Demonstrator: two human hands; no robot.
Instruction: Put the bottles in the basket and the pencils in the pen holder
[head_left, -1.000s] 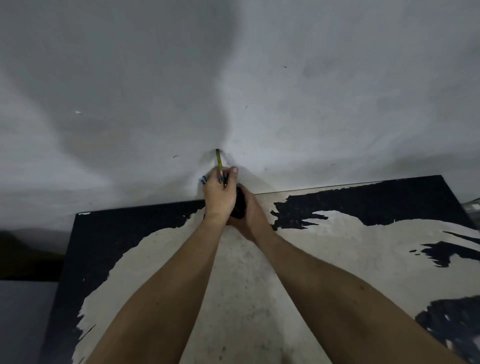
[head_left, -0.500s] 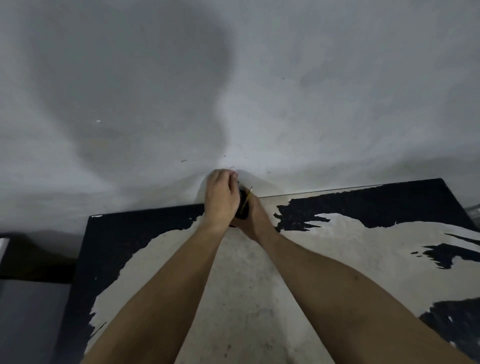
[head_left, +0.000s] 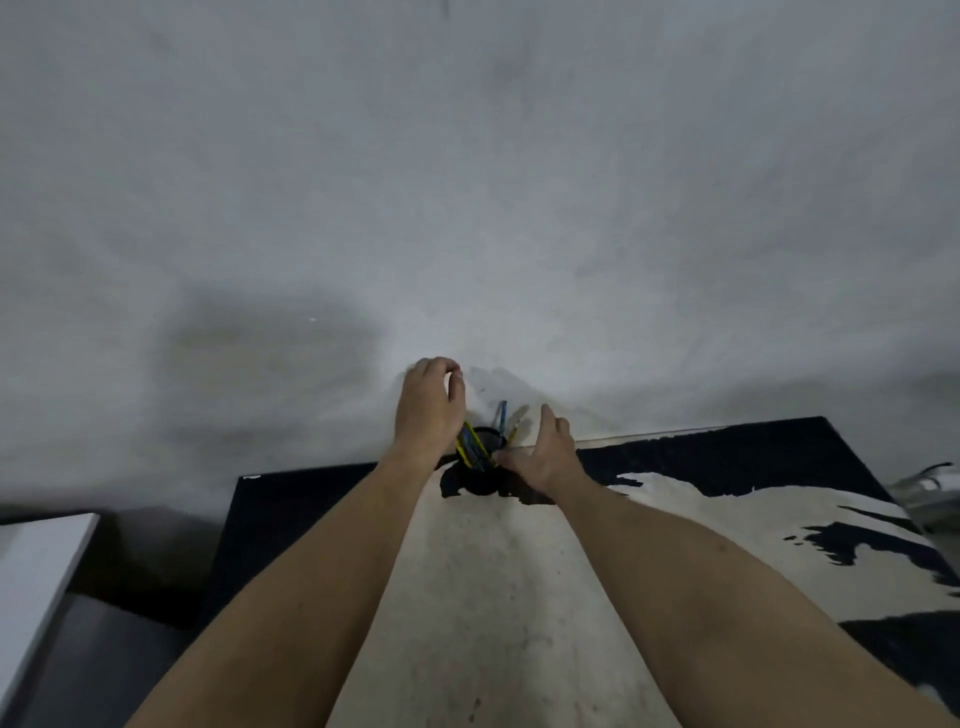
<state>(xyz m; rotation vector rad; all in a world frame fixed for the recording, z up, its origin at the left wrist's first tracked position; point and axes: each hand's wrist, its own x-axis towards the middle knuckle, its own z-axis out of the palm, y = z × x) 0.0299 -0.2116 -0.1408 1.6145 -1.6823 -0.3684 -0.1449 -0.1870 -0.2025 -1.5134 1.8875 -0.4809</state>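
Right now the left hand (head_left: 427, 408) hovers curled just above the pencils (head_left: 471, 447), fingers loosely bent and seemingly gripping nothing, though its palm side is hidden. Those pencils stand in the black pen holder (head_left: 483, 467), leaning out toward eleven and one o'clock. At three o'clock of the holder, the right hand (head_left: 545, 457) is spread open, thumb touching the rim. The holder sits at the table (head_left: 675, 452) far edge, against the wall (head_left: 467, 208). No bottles or basket show.
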